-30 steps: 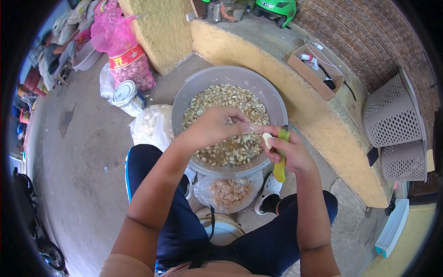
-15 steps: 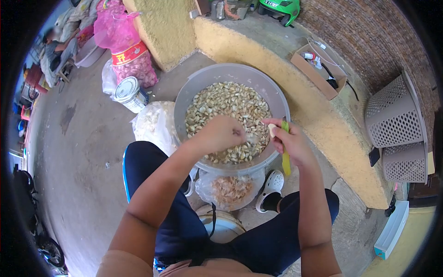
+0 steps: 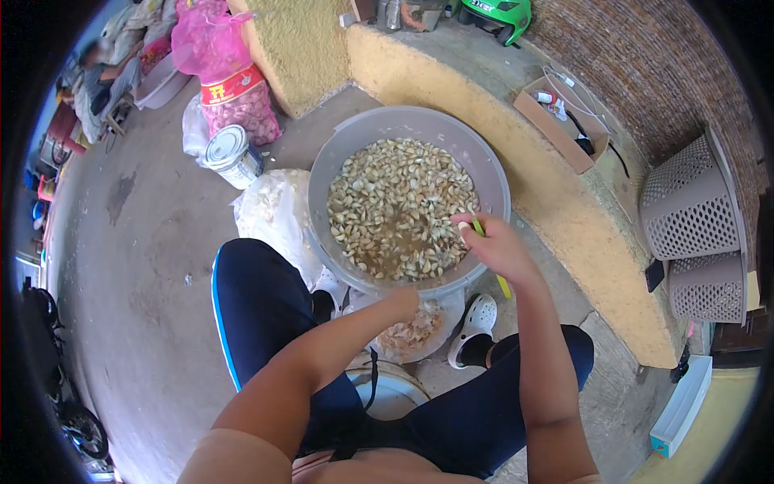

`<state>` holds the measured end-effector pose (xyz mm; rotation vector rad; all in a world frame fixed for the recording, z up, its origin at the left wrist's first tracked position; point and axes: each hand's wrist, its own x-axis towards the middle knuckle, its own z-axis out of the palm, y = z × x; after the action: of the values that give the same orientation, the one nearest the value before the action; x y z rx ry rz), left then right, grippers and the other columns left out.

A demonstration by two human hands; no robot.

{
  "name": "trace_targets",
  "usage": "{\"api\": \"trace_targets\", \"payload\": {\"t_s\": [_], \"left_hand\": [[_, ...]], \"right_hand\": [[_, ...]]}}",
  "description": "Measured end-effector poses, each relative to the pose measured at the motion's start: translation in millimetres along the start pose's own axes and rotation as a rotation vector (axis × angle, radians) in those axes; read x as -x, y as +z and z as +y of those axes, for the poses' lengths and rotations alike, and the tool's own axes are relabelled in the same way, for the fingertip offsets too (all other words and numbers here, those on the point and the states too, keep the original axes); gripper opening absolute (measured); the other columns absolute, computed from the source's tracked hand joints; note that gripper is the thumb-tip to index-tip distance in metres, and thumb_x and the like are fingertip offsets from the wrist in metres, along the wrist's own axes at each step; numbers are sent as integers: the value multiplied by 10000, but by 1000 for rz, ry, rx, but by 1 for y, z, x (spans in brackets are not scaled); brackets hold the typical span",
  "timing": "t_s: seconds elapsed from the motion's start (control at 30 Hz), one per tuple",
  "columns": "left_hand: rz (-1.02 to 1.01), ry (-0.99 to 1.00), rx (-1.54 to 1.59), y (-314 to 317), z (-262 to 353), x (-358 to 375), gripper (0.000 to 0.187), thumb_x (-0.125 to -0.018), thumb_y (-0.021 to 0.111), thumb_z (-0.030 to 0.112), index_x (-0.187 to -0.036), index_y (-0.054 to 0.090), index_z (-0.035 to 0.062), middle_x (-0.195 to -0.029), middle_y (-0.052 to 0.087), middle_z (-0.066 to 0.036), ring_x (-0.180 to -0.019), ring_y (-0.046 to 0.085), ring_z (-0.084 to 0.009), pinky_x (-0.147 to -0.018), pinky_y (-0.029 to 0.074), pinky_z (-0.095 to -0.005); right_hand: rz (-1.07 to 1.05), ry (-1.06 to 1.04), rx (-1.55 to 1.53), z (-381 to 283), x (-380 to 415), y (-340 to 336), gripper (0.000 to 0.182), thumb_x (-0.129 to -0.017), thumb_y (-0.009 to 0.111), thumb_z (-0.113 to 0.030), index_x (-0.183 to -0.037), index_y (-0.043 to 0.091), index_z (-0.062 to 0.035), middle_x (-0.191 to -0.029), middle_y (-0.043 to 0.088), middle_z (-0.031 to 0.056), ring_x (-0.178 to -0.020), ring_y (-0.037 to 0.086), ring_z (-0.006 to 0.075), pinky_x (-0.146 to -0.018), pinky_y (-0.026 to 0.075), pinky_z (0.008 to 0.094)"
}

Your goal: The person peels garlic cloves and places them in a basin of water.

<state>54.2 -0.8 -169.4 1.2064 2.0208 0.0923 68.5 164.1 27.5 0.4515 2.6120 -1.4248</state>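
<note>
A wide grey tub (image 3: pixel 322 153) holds many garlic cloves (image 3: pixel 403 181) in brownish water. At the tub's right rim, my right hand (image 3: pixel 498 248) is closed around a slim yellow-green knife (image 3: pixel 504 285). A pale garlic clove (image 3: pixel 463 228) shows at its thumb and fingertips. My left hand (image 3: pixel 401 306) hangs over a clear plastic bag of papery garlic skins (image 3: pixel 413 335), below the tub's near rim. Its fingers are turned away and hidden, so I cannot see whether they hold anything.
Beside the tub on the left stand a white plastic bag (image 3: pixel 278 214), a lidded can (image 3: pixel 232 157) and a pink mesh sack (image 3: pixel 242 121). A low yellow wall (image 3: pixel 556 194) curves along the right, with a cardboard box (image 3: pixel 556 133) on top. Another person sits at the far left.
My left hand has dropped from over the garlic cloves to the bag of skins. My right hand stays by the rim, with the knife and clove turned slightly.
</note>
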Motion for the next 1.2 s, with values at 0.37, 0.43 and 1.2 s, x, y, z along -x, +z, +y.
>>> {"api": "trace_targets", "payload": {"t_s": [0.37, 0.43, 1.2], "left_hand": [[86, -271, 133, 53, -16, -12, 174, -667, 608, 179, -798, 641, 68, -894, 596, -149, -858, 567, -303, -734, 461, -390], [48, -235, 161, 50, -14, 0, 196, -659, 634, 208, -816, 642, 91, -901, 598, -135, -871, 564, -301, -743, 458, -389], [57, -89, 87, 73, -47, 3, 245, -729, 540, 105, -965, 570, 45, -947, 590, -148, -916, 568, -264, -760, 463, -363]], "right_hand": [[-69, 53, 435, 56, -38, 61, 318, -675, 585, -208, -887, 551, 26, -792, 596, 193, -764, 585, 316, -684, 451, 383], [-143, 105, 575, 57, -45, 74, 331, -653, 598, -191, -890, 559, 37, -833, 595, 210, -789, 586, 323, -705, 456, 388], [-209, -311, 227, -63, -62, 162, 279, -721, 569, -231, -912, 544, -29, -808, 591, 177, -767, 575, 336, -675, 451, 415]]}}
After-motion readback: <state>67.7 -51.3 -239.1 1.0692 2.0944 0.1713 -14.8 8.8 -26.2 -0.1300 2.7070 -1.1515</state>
